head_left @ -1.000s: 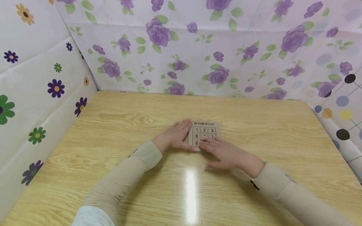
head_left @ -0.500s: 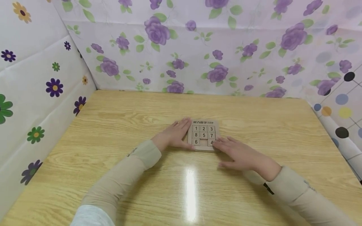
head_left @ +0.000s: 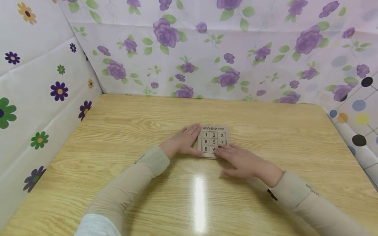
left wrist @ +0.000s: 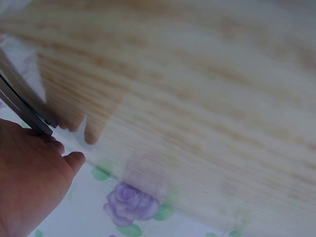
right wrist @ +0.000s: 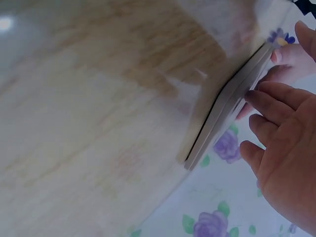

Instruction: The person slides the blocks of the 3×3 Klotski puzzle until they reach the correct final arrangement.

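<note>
A square number slide puzzle [head_left: 215, 128] lies flat on the table, its tiles showing 1 2 3, 8 5 7 and 6 4 in rows. My left hand [head_left: 183, 141] steadies its left side, fingers straight along the edge and thumb at the lower left corner. Fingertips of my right hand [head_left: 240, 161] touch the tile marked 4 [head_left: 213, 149] in the bottom row's middle, partly covering it and the bottom right corner. In the left wrist view, the puzzle's edge [left wrist: 24, 109] meets the left fingers. From the right wrist, its side [right wrist: 224, 111] shows beside extended fingers.
The wood-grain table [head_left: 141, 114] carries a bright light reflection in front of the puzzle. Behind it hangs a floral cloth [head_left: 124, 88], with a flower-patterned cloth [head_left: 44, 108] at the left and a dotted one [head_left: 361, 131] at the right.
The 5 tile has gone up to the middle row. My right hand has gone right to the 4 tile, then back left, sliding it to the bottom middle. The left hand stays put.
</note>
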`<control>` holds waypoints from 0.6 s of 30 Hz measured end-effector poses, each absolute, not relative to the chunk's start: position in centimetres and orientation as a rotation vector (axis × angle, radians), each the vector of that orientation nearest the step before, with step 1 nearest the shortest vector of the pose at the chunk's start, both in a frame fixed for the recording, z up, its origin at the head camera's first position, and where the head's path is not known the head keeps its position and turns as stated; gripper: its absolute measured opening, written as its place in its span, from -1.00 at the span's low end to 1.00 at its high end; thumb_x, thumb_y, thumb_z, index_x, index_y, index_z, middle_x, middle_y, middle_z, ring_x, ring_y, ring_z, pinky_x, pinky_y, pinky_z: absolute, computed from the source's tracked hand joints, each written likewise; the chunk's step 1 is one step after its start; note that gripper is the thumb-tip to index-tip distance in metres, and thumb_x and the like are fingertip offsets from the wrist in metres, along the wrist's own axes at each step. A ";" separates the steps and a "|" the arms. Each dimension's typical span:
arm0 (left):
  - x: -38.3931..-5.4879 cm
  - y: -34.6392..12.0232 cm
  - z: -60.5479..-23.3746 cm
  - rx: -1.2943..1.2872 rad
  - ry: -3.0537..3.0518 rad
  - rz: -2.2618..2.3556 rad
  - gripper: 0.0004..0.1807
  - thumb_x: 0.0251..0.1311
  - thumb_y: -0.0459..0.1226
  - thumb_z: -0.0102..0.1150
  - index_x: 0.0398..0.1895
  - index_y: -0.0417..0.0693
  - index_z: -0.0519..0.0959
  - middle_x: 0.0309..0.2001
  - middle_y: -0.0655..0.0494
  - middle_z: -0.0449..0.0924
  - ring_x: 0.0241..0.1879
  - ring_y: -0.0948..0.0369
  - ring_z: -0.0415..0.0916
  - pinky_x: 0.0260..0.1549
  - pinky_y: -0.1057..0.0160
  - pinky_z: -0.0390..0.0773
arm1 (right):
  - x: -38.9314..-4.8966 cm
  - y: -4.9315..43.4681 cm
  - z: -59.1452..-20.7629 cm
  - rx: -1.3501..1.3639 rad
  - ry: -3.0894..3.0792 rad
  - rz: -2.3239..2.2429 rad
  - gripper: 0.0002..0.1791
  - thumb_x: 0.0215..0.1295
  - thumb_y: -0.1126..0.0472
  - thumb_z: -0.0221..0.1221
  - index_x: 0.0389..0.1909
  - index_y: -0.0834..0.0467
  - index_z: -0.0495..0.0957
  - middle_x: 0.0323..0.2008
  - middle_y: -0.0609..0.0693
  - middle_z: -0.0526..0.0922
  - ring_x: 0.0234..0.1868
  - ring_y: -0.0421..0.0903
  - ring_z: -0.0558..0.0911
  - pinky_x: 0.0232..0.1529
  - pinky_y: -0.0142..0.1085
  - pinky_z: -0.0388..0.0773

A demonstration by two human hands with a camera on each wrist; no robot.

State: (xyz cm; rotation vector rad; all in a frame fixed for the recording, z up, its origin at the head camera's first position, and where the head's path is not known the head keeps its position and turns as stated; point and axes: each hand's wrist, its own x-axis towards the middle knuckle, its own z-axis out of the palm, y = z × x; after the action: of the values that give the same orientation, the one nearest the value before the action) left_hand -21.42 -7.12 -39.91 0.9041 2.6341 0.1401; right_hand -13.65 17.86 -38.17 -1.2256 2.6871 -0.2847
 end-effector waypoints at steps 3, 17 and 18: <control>-21.4 -7.1 -39.9 0.900 2.629 0.152 0.30 -0.01 0.42 0.04 0.50 -0.15 -0.36 0.53 -0.03 -0.43 0.51 0.11 -0.45 0.47 0.07 -0.30 | -14.1 18.2 -38.2 -1.203 2.703 -0.322 -0.21 0.24 -0.07 0.19 0.35 0.31 0.24 0.35 0.21 0.31 0.41 0.20 0.19 0.42 0.10 0.06; -21.4 -7.1 -40.0 0.893 2.630 0.173 0.29 0.00 0.39 0.07 0.50 -0.16 -0.34 0.53 -0.05 -0.42 0.51 0.10 -0.43 0.47 0.05 -0.28 | -14.5 19.2 -38.5 -1.110 2.740 -0.323 -0.17 0.22 -0.08 0.21 0.36 0.33 0.22 0.35 0.27 0.27 0.40 0.24 0.18 0.41 0.14 0.05; -21.4 -7.1 -40.0 0.887 2.629 0.168 0.30 -0.01 0.40 0.06 0.50 -0.15 -0.35 0.53 -0.04 -0.43 0.51 0.11 -0.44 0.47 0.06 -0.29 | -14.4 19.2 -38.5 -1.109 2.738 -0.316 -0.18 0.22 -0.09 0.20 0.36 0.32 0.22 0.36 0.27 0.27 0.40 0.24 0.19 0.41 0.14 0.06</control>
State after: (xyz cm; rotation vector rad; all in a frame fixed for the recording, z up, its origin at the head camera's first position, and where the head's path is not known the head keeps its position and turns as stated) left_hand -21.38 -7.07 -39.96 0.8871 2.6285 0.1679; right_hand -14.41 19.22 -38.48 -1.1091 2.7384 -0.3158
